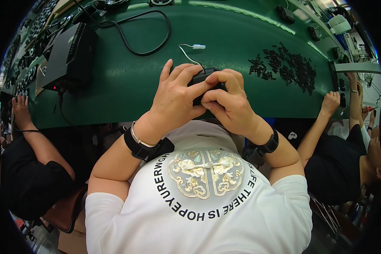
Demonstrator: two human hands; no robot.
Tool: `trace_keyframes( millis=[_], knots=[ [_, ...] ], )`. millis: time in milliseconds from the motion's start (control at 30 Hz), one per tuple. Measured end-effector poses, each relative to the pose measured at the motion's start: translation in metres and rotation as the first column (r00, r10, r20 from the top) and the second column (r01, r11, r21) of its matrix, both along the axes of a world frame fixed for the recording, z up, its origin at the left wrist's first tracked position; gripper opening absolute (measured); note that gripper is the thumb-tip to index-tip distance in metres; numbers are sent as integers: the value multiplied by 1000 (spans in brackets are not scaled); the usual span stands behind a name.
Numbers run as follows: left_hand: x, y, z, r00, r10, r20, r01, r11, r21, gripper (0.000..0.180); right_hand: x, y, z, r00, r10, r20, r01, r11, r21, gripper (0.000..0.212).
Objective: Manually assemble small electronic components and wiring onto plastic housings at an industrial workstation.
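Observation:
Both my hands meet over a small black device near the front edge of the green table. Its shape is mostly hidden by my fingers. My left hand grips it from the left side, the index finger laid across its top. On the other side, my right hand has its thumb and bent fingers pressed on the device's right end. From the far side of the device a thin cable, white further out, runs to a white plug connector lying on the table.
A black box with a red light and a cord stands at left. Behind my hands a black cable loops over the green table. Many small black pieces lie scattered at right. Co-workers' hands rest at the left and right edges.

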State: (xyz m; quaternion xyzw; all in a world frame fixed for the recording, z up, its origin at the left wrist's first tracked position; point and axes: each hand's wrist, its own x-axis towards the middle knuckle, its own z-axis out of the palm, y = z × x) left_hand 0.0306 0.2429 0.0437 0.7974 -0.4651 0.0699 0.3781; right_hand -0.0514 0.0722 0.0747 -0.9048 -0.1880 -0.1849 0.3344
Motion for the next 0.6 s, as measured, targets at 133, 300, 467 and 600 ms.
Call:
trace_keyframes(
  millis=[133, 300, 467, 600],
  knots=[
    [0, 1, 0, 1000, 2, 6, -2, 1000, 15, 52, 1, 4, -1, 999, -33, 40, 36, 997, -71, 17],
    [-2, 0, 7, 1000, 2, -19, -1, 999, 38, 53, 2, 3, 3, 996, -79, 33, 81, 996, -46, 18],
    [-2, 0, 8, 1000, 4, -19, -3, 999, 40, 57, 1, -57, 19, 969, -229, 96, 241, 961, -134, 16],
    [-1, -1, 7, 1000, -8, -11, 9, 999, 40, 59, -5, -97, 15, 927, -351, 132, 375, 870, -320, 14]
  ],
)
